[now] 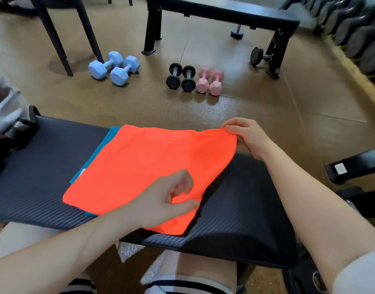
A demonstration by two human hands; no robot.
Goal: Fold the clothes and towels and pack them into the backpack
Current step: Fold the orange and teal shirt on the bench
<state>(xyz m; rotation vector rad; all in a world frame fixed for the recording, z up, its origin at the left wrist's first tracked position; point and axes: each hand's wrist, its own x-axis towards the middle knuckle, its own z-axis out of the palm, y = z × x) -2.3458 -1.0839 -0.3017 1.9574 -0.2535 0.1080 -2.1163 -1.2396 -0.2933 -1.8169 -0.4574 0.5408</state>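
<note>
Fingers (183,203): left hand (161,200) pinches the near right edge of the orange cloth (148,166); right hand (246,134) pinches its far right corner.
Orange cloth: spread flat on the counter (44,166), lying over a blue cloth (101,149) that shows at its left side.
Backpack (6,124): grey and black, at the counter's left end.
Floor (256,113): blue dumbbells (114,67), black dumbbells (181,78), pink dumbbells (209,81).

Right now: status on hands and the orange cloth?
Left hand pinches orange cloth near edge; right hand pinches far corner. Teal cloth underneath.
</note>
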